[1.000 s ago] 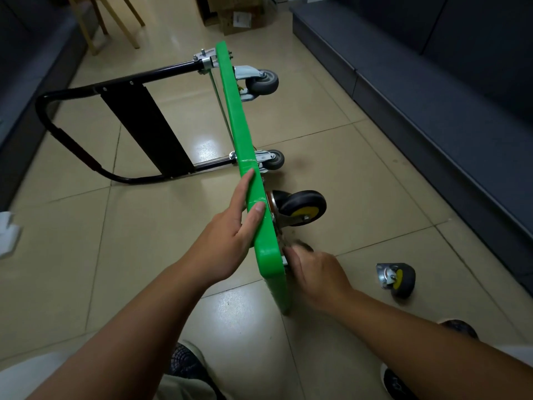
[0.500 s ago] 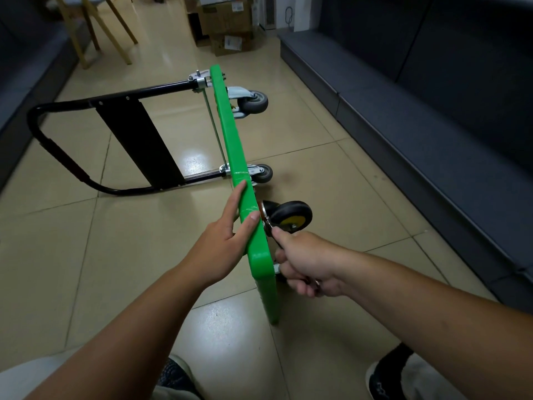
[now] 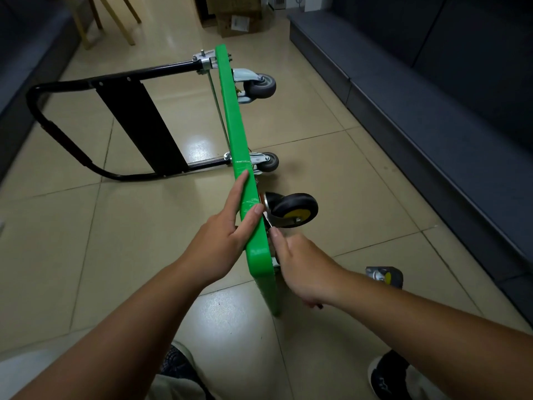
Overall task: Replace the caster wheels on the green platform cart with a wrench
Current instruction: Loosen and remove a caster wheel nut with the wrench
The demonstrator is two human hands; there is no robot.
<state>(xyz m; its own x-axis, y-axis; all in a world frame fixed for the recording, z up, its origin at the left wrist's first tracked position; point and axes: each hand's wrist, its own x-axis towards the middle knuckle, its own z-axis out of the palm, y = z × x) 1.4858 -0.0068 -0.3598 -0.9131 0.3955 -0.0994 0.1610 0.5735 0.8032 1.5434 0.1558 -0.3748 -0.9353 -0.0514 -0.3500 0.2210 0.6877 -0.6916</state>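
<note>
The green platform cart [image 3: 235, 134] stands on its side edge on the tiled floor, its black handle [image 3: 86, 163] folded out to the left. My left hand [image 3: 227, 241] holds the deck's top edge, thumb across it. A black caster with a yellow hub [image 3: 294, 210] sticks out from the underside near me. Just below it, my right hand [image 3: 302, 267] grips a wrench [image 3: 267, 222] whose silver head sits at the caster's mounting plate; most of the wrench is hidden in the fist. Two grey casters [image 3: 259, 86] [image 3: 268, 162] remain on the far end.
A loose caster [image 3: 385, 277] lies on the floor right of my right forearm. A dark low bench [image 3: 418, 116] runs along the right side. Cardboard boxes [image 3: 236, 18] and wooden chair legs [image 3: 115, 21] stand at the back. My shoes [image 3: 388, 373] are at the bottom.
My right hand rose from low beside the deck's near corner to the black-and-yellow caster's mount, holding the wrench. My left hand stayed on the deck edge.
</note>
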